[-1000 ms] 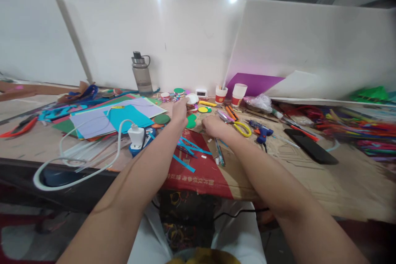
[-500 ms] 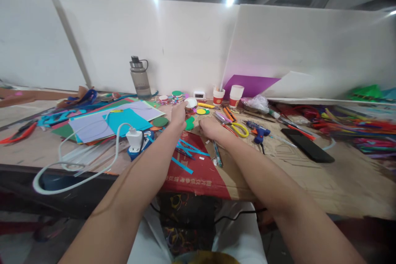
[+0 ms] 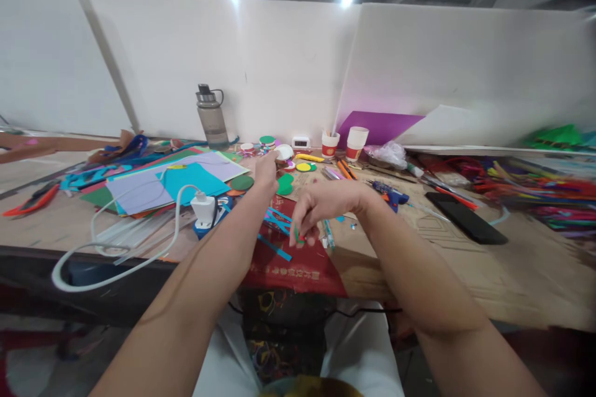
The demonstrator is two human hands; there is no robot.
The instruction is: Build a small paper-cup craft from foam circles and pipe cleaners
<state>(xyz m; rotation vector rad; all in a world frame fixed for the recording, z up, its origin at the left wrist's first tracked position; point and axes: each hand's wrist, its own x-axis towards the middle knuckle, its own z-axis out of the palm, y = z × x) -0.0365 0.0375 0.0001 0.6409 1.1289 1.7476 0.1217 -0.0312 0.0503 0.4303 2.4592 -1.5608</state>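
Observation:
My left hand [image 3: 267,172] reaches far across the table and rests by a white round disc [image 3: 284,151] and green paper cut-outs [image 3: 285,184]; its fingers look closed on something small that I cannot make out. My right hand [image 3: 321,209] is lifted above the red printed cardboard [image 3: 298,260], its fingertips pinching a small green and red piece [image 3: 298,237]. Blue paper strips [image 3: 274,223] lie under and between the hands. A pen [image 3: 328,234] lies just right of the right hand.
Coloured paper sheets [image 3: 172,180], a white charger [image 3: 205,208] with cable and a water bottle [image 3: 212,116] are at left. Two paper cups [image 3: 344,142], a blue glue gun [image 3: 388,193], a black phone [image 3: 465,218] and piles of coloured pipe cleaners [image 3: 535,189] are at right. White boards stand behind.
My right hand has lifted off the table near the yellow scissors and drawn back toward me, now pinching a small green and red piece. The left hand stays near the white disc.

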